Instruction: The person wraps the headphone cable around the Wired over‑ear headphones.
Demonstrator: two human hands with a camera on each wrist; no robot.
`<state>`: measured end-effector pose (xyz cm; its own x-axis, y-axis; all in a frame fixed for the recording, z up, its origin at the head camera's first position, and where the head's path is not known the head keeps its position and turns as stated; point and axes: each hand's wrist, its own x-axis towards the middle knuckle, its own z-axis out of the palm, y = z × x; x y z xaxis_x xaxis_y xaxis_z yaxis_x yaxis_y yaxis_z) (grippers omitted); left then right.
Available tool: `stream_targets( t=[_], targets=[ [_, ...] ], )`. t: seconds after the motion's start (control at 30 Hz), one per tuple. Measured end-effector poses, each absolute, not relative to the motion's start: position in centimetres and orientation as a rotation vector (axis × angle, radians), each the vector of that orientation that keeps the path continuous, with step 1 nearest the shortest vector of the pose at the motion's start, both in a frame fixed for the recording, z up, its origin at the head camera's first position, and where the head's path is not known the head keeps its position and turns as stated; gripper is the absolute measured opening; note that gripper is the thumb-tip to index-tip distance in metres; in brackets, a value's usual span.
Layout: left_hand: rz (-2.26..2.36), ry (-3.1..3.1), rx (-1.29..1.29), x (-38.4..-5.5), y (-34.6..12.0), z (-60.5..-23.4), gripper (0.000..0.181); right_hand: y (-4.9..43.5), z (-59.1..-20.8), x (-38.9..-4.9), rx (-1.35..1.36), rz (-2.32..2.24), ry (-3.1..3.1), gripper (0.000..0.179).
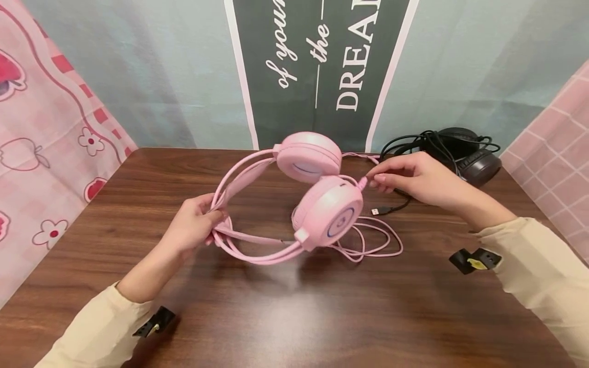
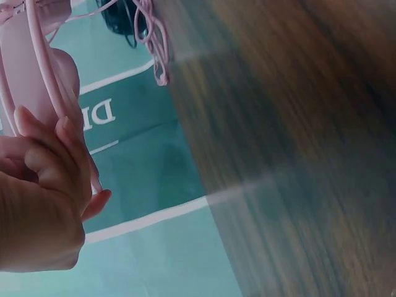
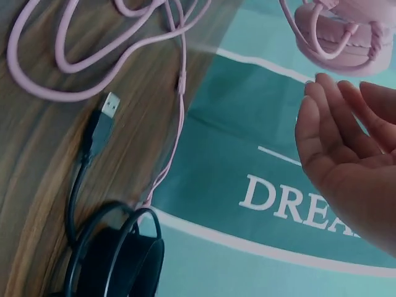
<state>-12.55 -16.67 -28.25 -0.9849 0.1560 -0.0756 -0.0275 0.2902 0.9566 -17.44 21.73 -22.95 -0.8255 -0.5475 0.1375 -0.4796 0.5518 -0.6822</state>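
Observation:
My left hand (image 1: 195,225) grips the headband of a pink headset (image 1: 331,212), fingers curled round its thin double bands. The headset is tilted, its two ear cups pointing right. In the left wrist view the headband (image 2: 46,74) rises from the fingers of that hand (image 2: 46,185). Beside the nearer cup, my right hand (image 1: 414,179) has its fingertips right at a short ribbed pink stub (image 1: 362,183). From the right wrist, the same hand (image 3: 352,148) shows loosely bent fingers just below an ear cup (image 3: 340,49), with nothing pinched between them.
A looped pink cable (image 1: 377,250) lies on the brown wooden table (image 1: 294,327) under and right of the headset. Black headphones (image 1: 474,158) with tangled cable rest at the back right, and their USB plug (image 1: 382,210) lies nearby. Behind hangs a lettered cloth (image 1: 317,76).

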Motion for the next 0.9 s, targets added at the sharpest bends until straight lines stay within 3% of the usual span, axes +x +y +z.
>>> stream_targets(
  t=[0.37,0.8,0.9],
  targets=[
    [1.841,2.377,0.127,-12.5,-18.1,-26.8,0.018,21.5,-24.3,-18.0,-0.828,-1.107,2.618,0.028],
    [1.943,2.26,0.132,-12.3,-17.3,-25.7,0.011,17.5,-28.3,-17.5,-1.07,-1.077,2.193,0.04],
    [1.989,2.232,0.106,-12.3,-17.7,-25.5,0.011,17.2,-28.8,-17.5,-1.089,-1.045,2.179,0.035]
  ],
)
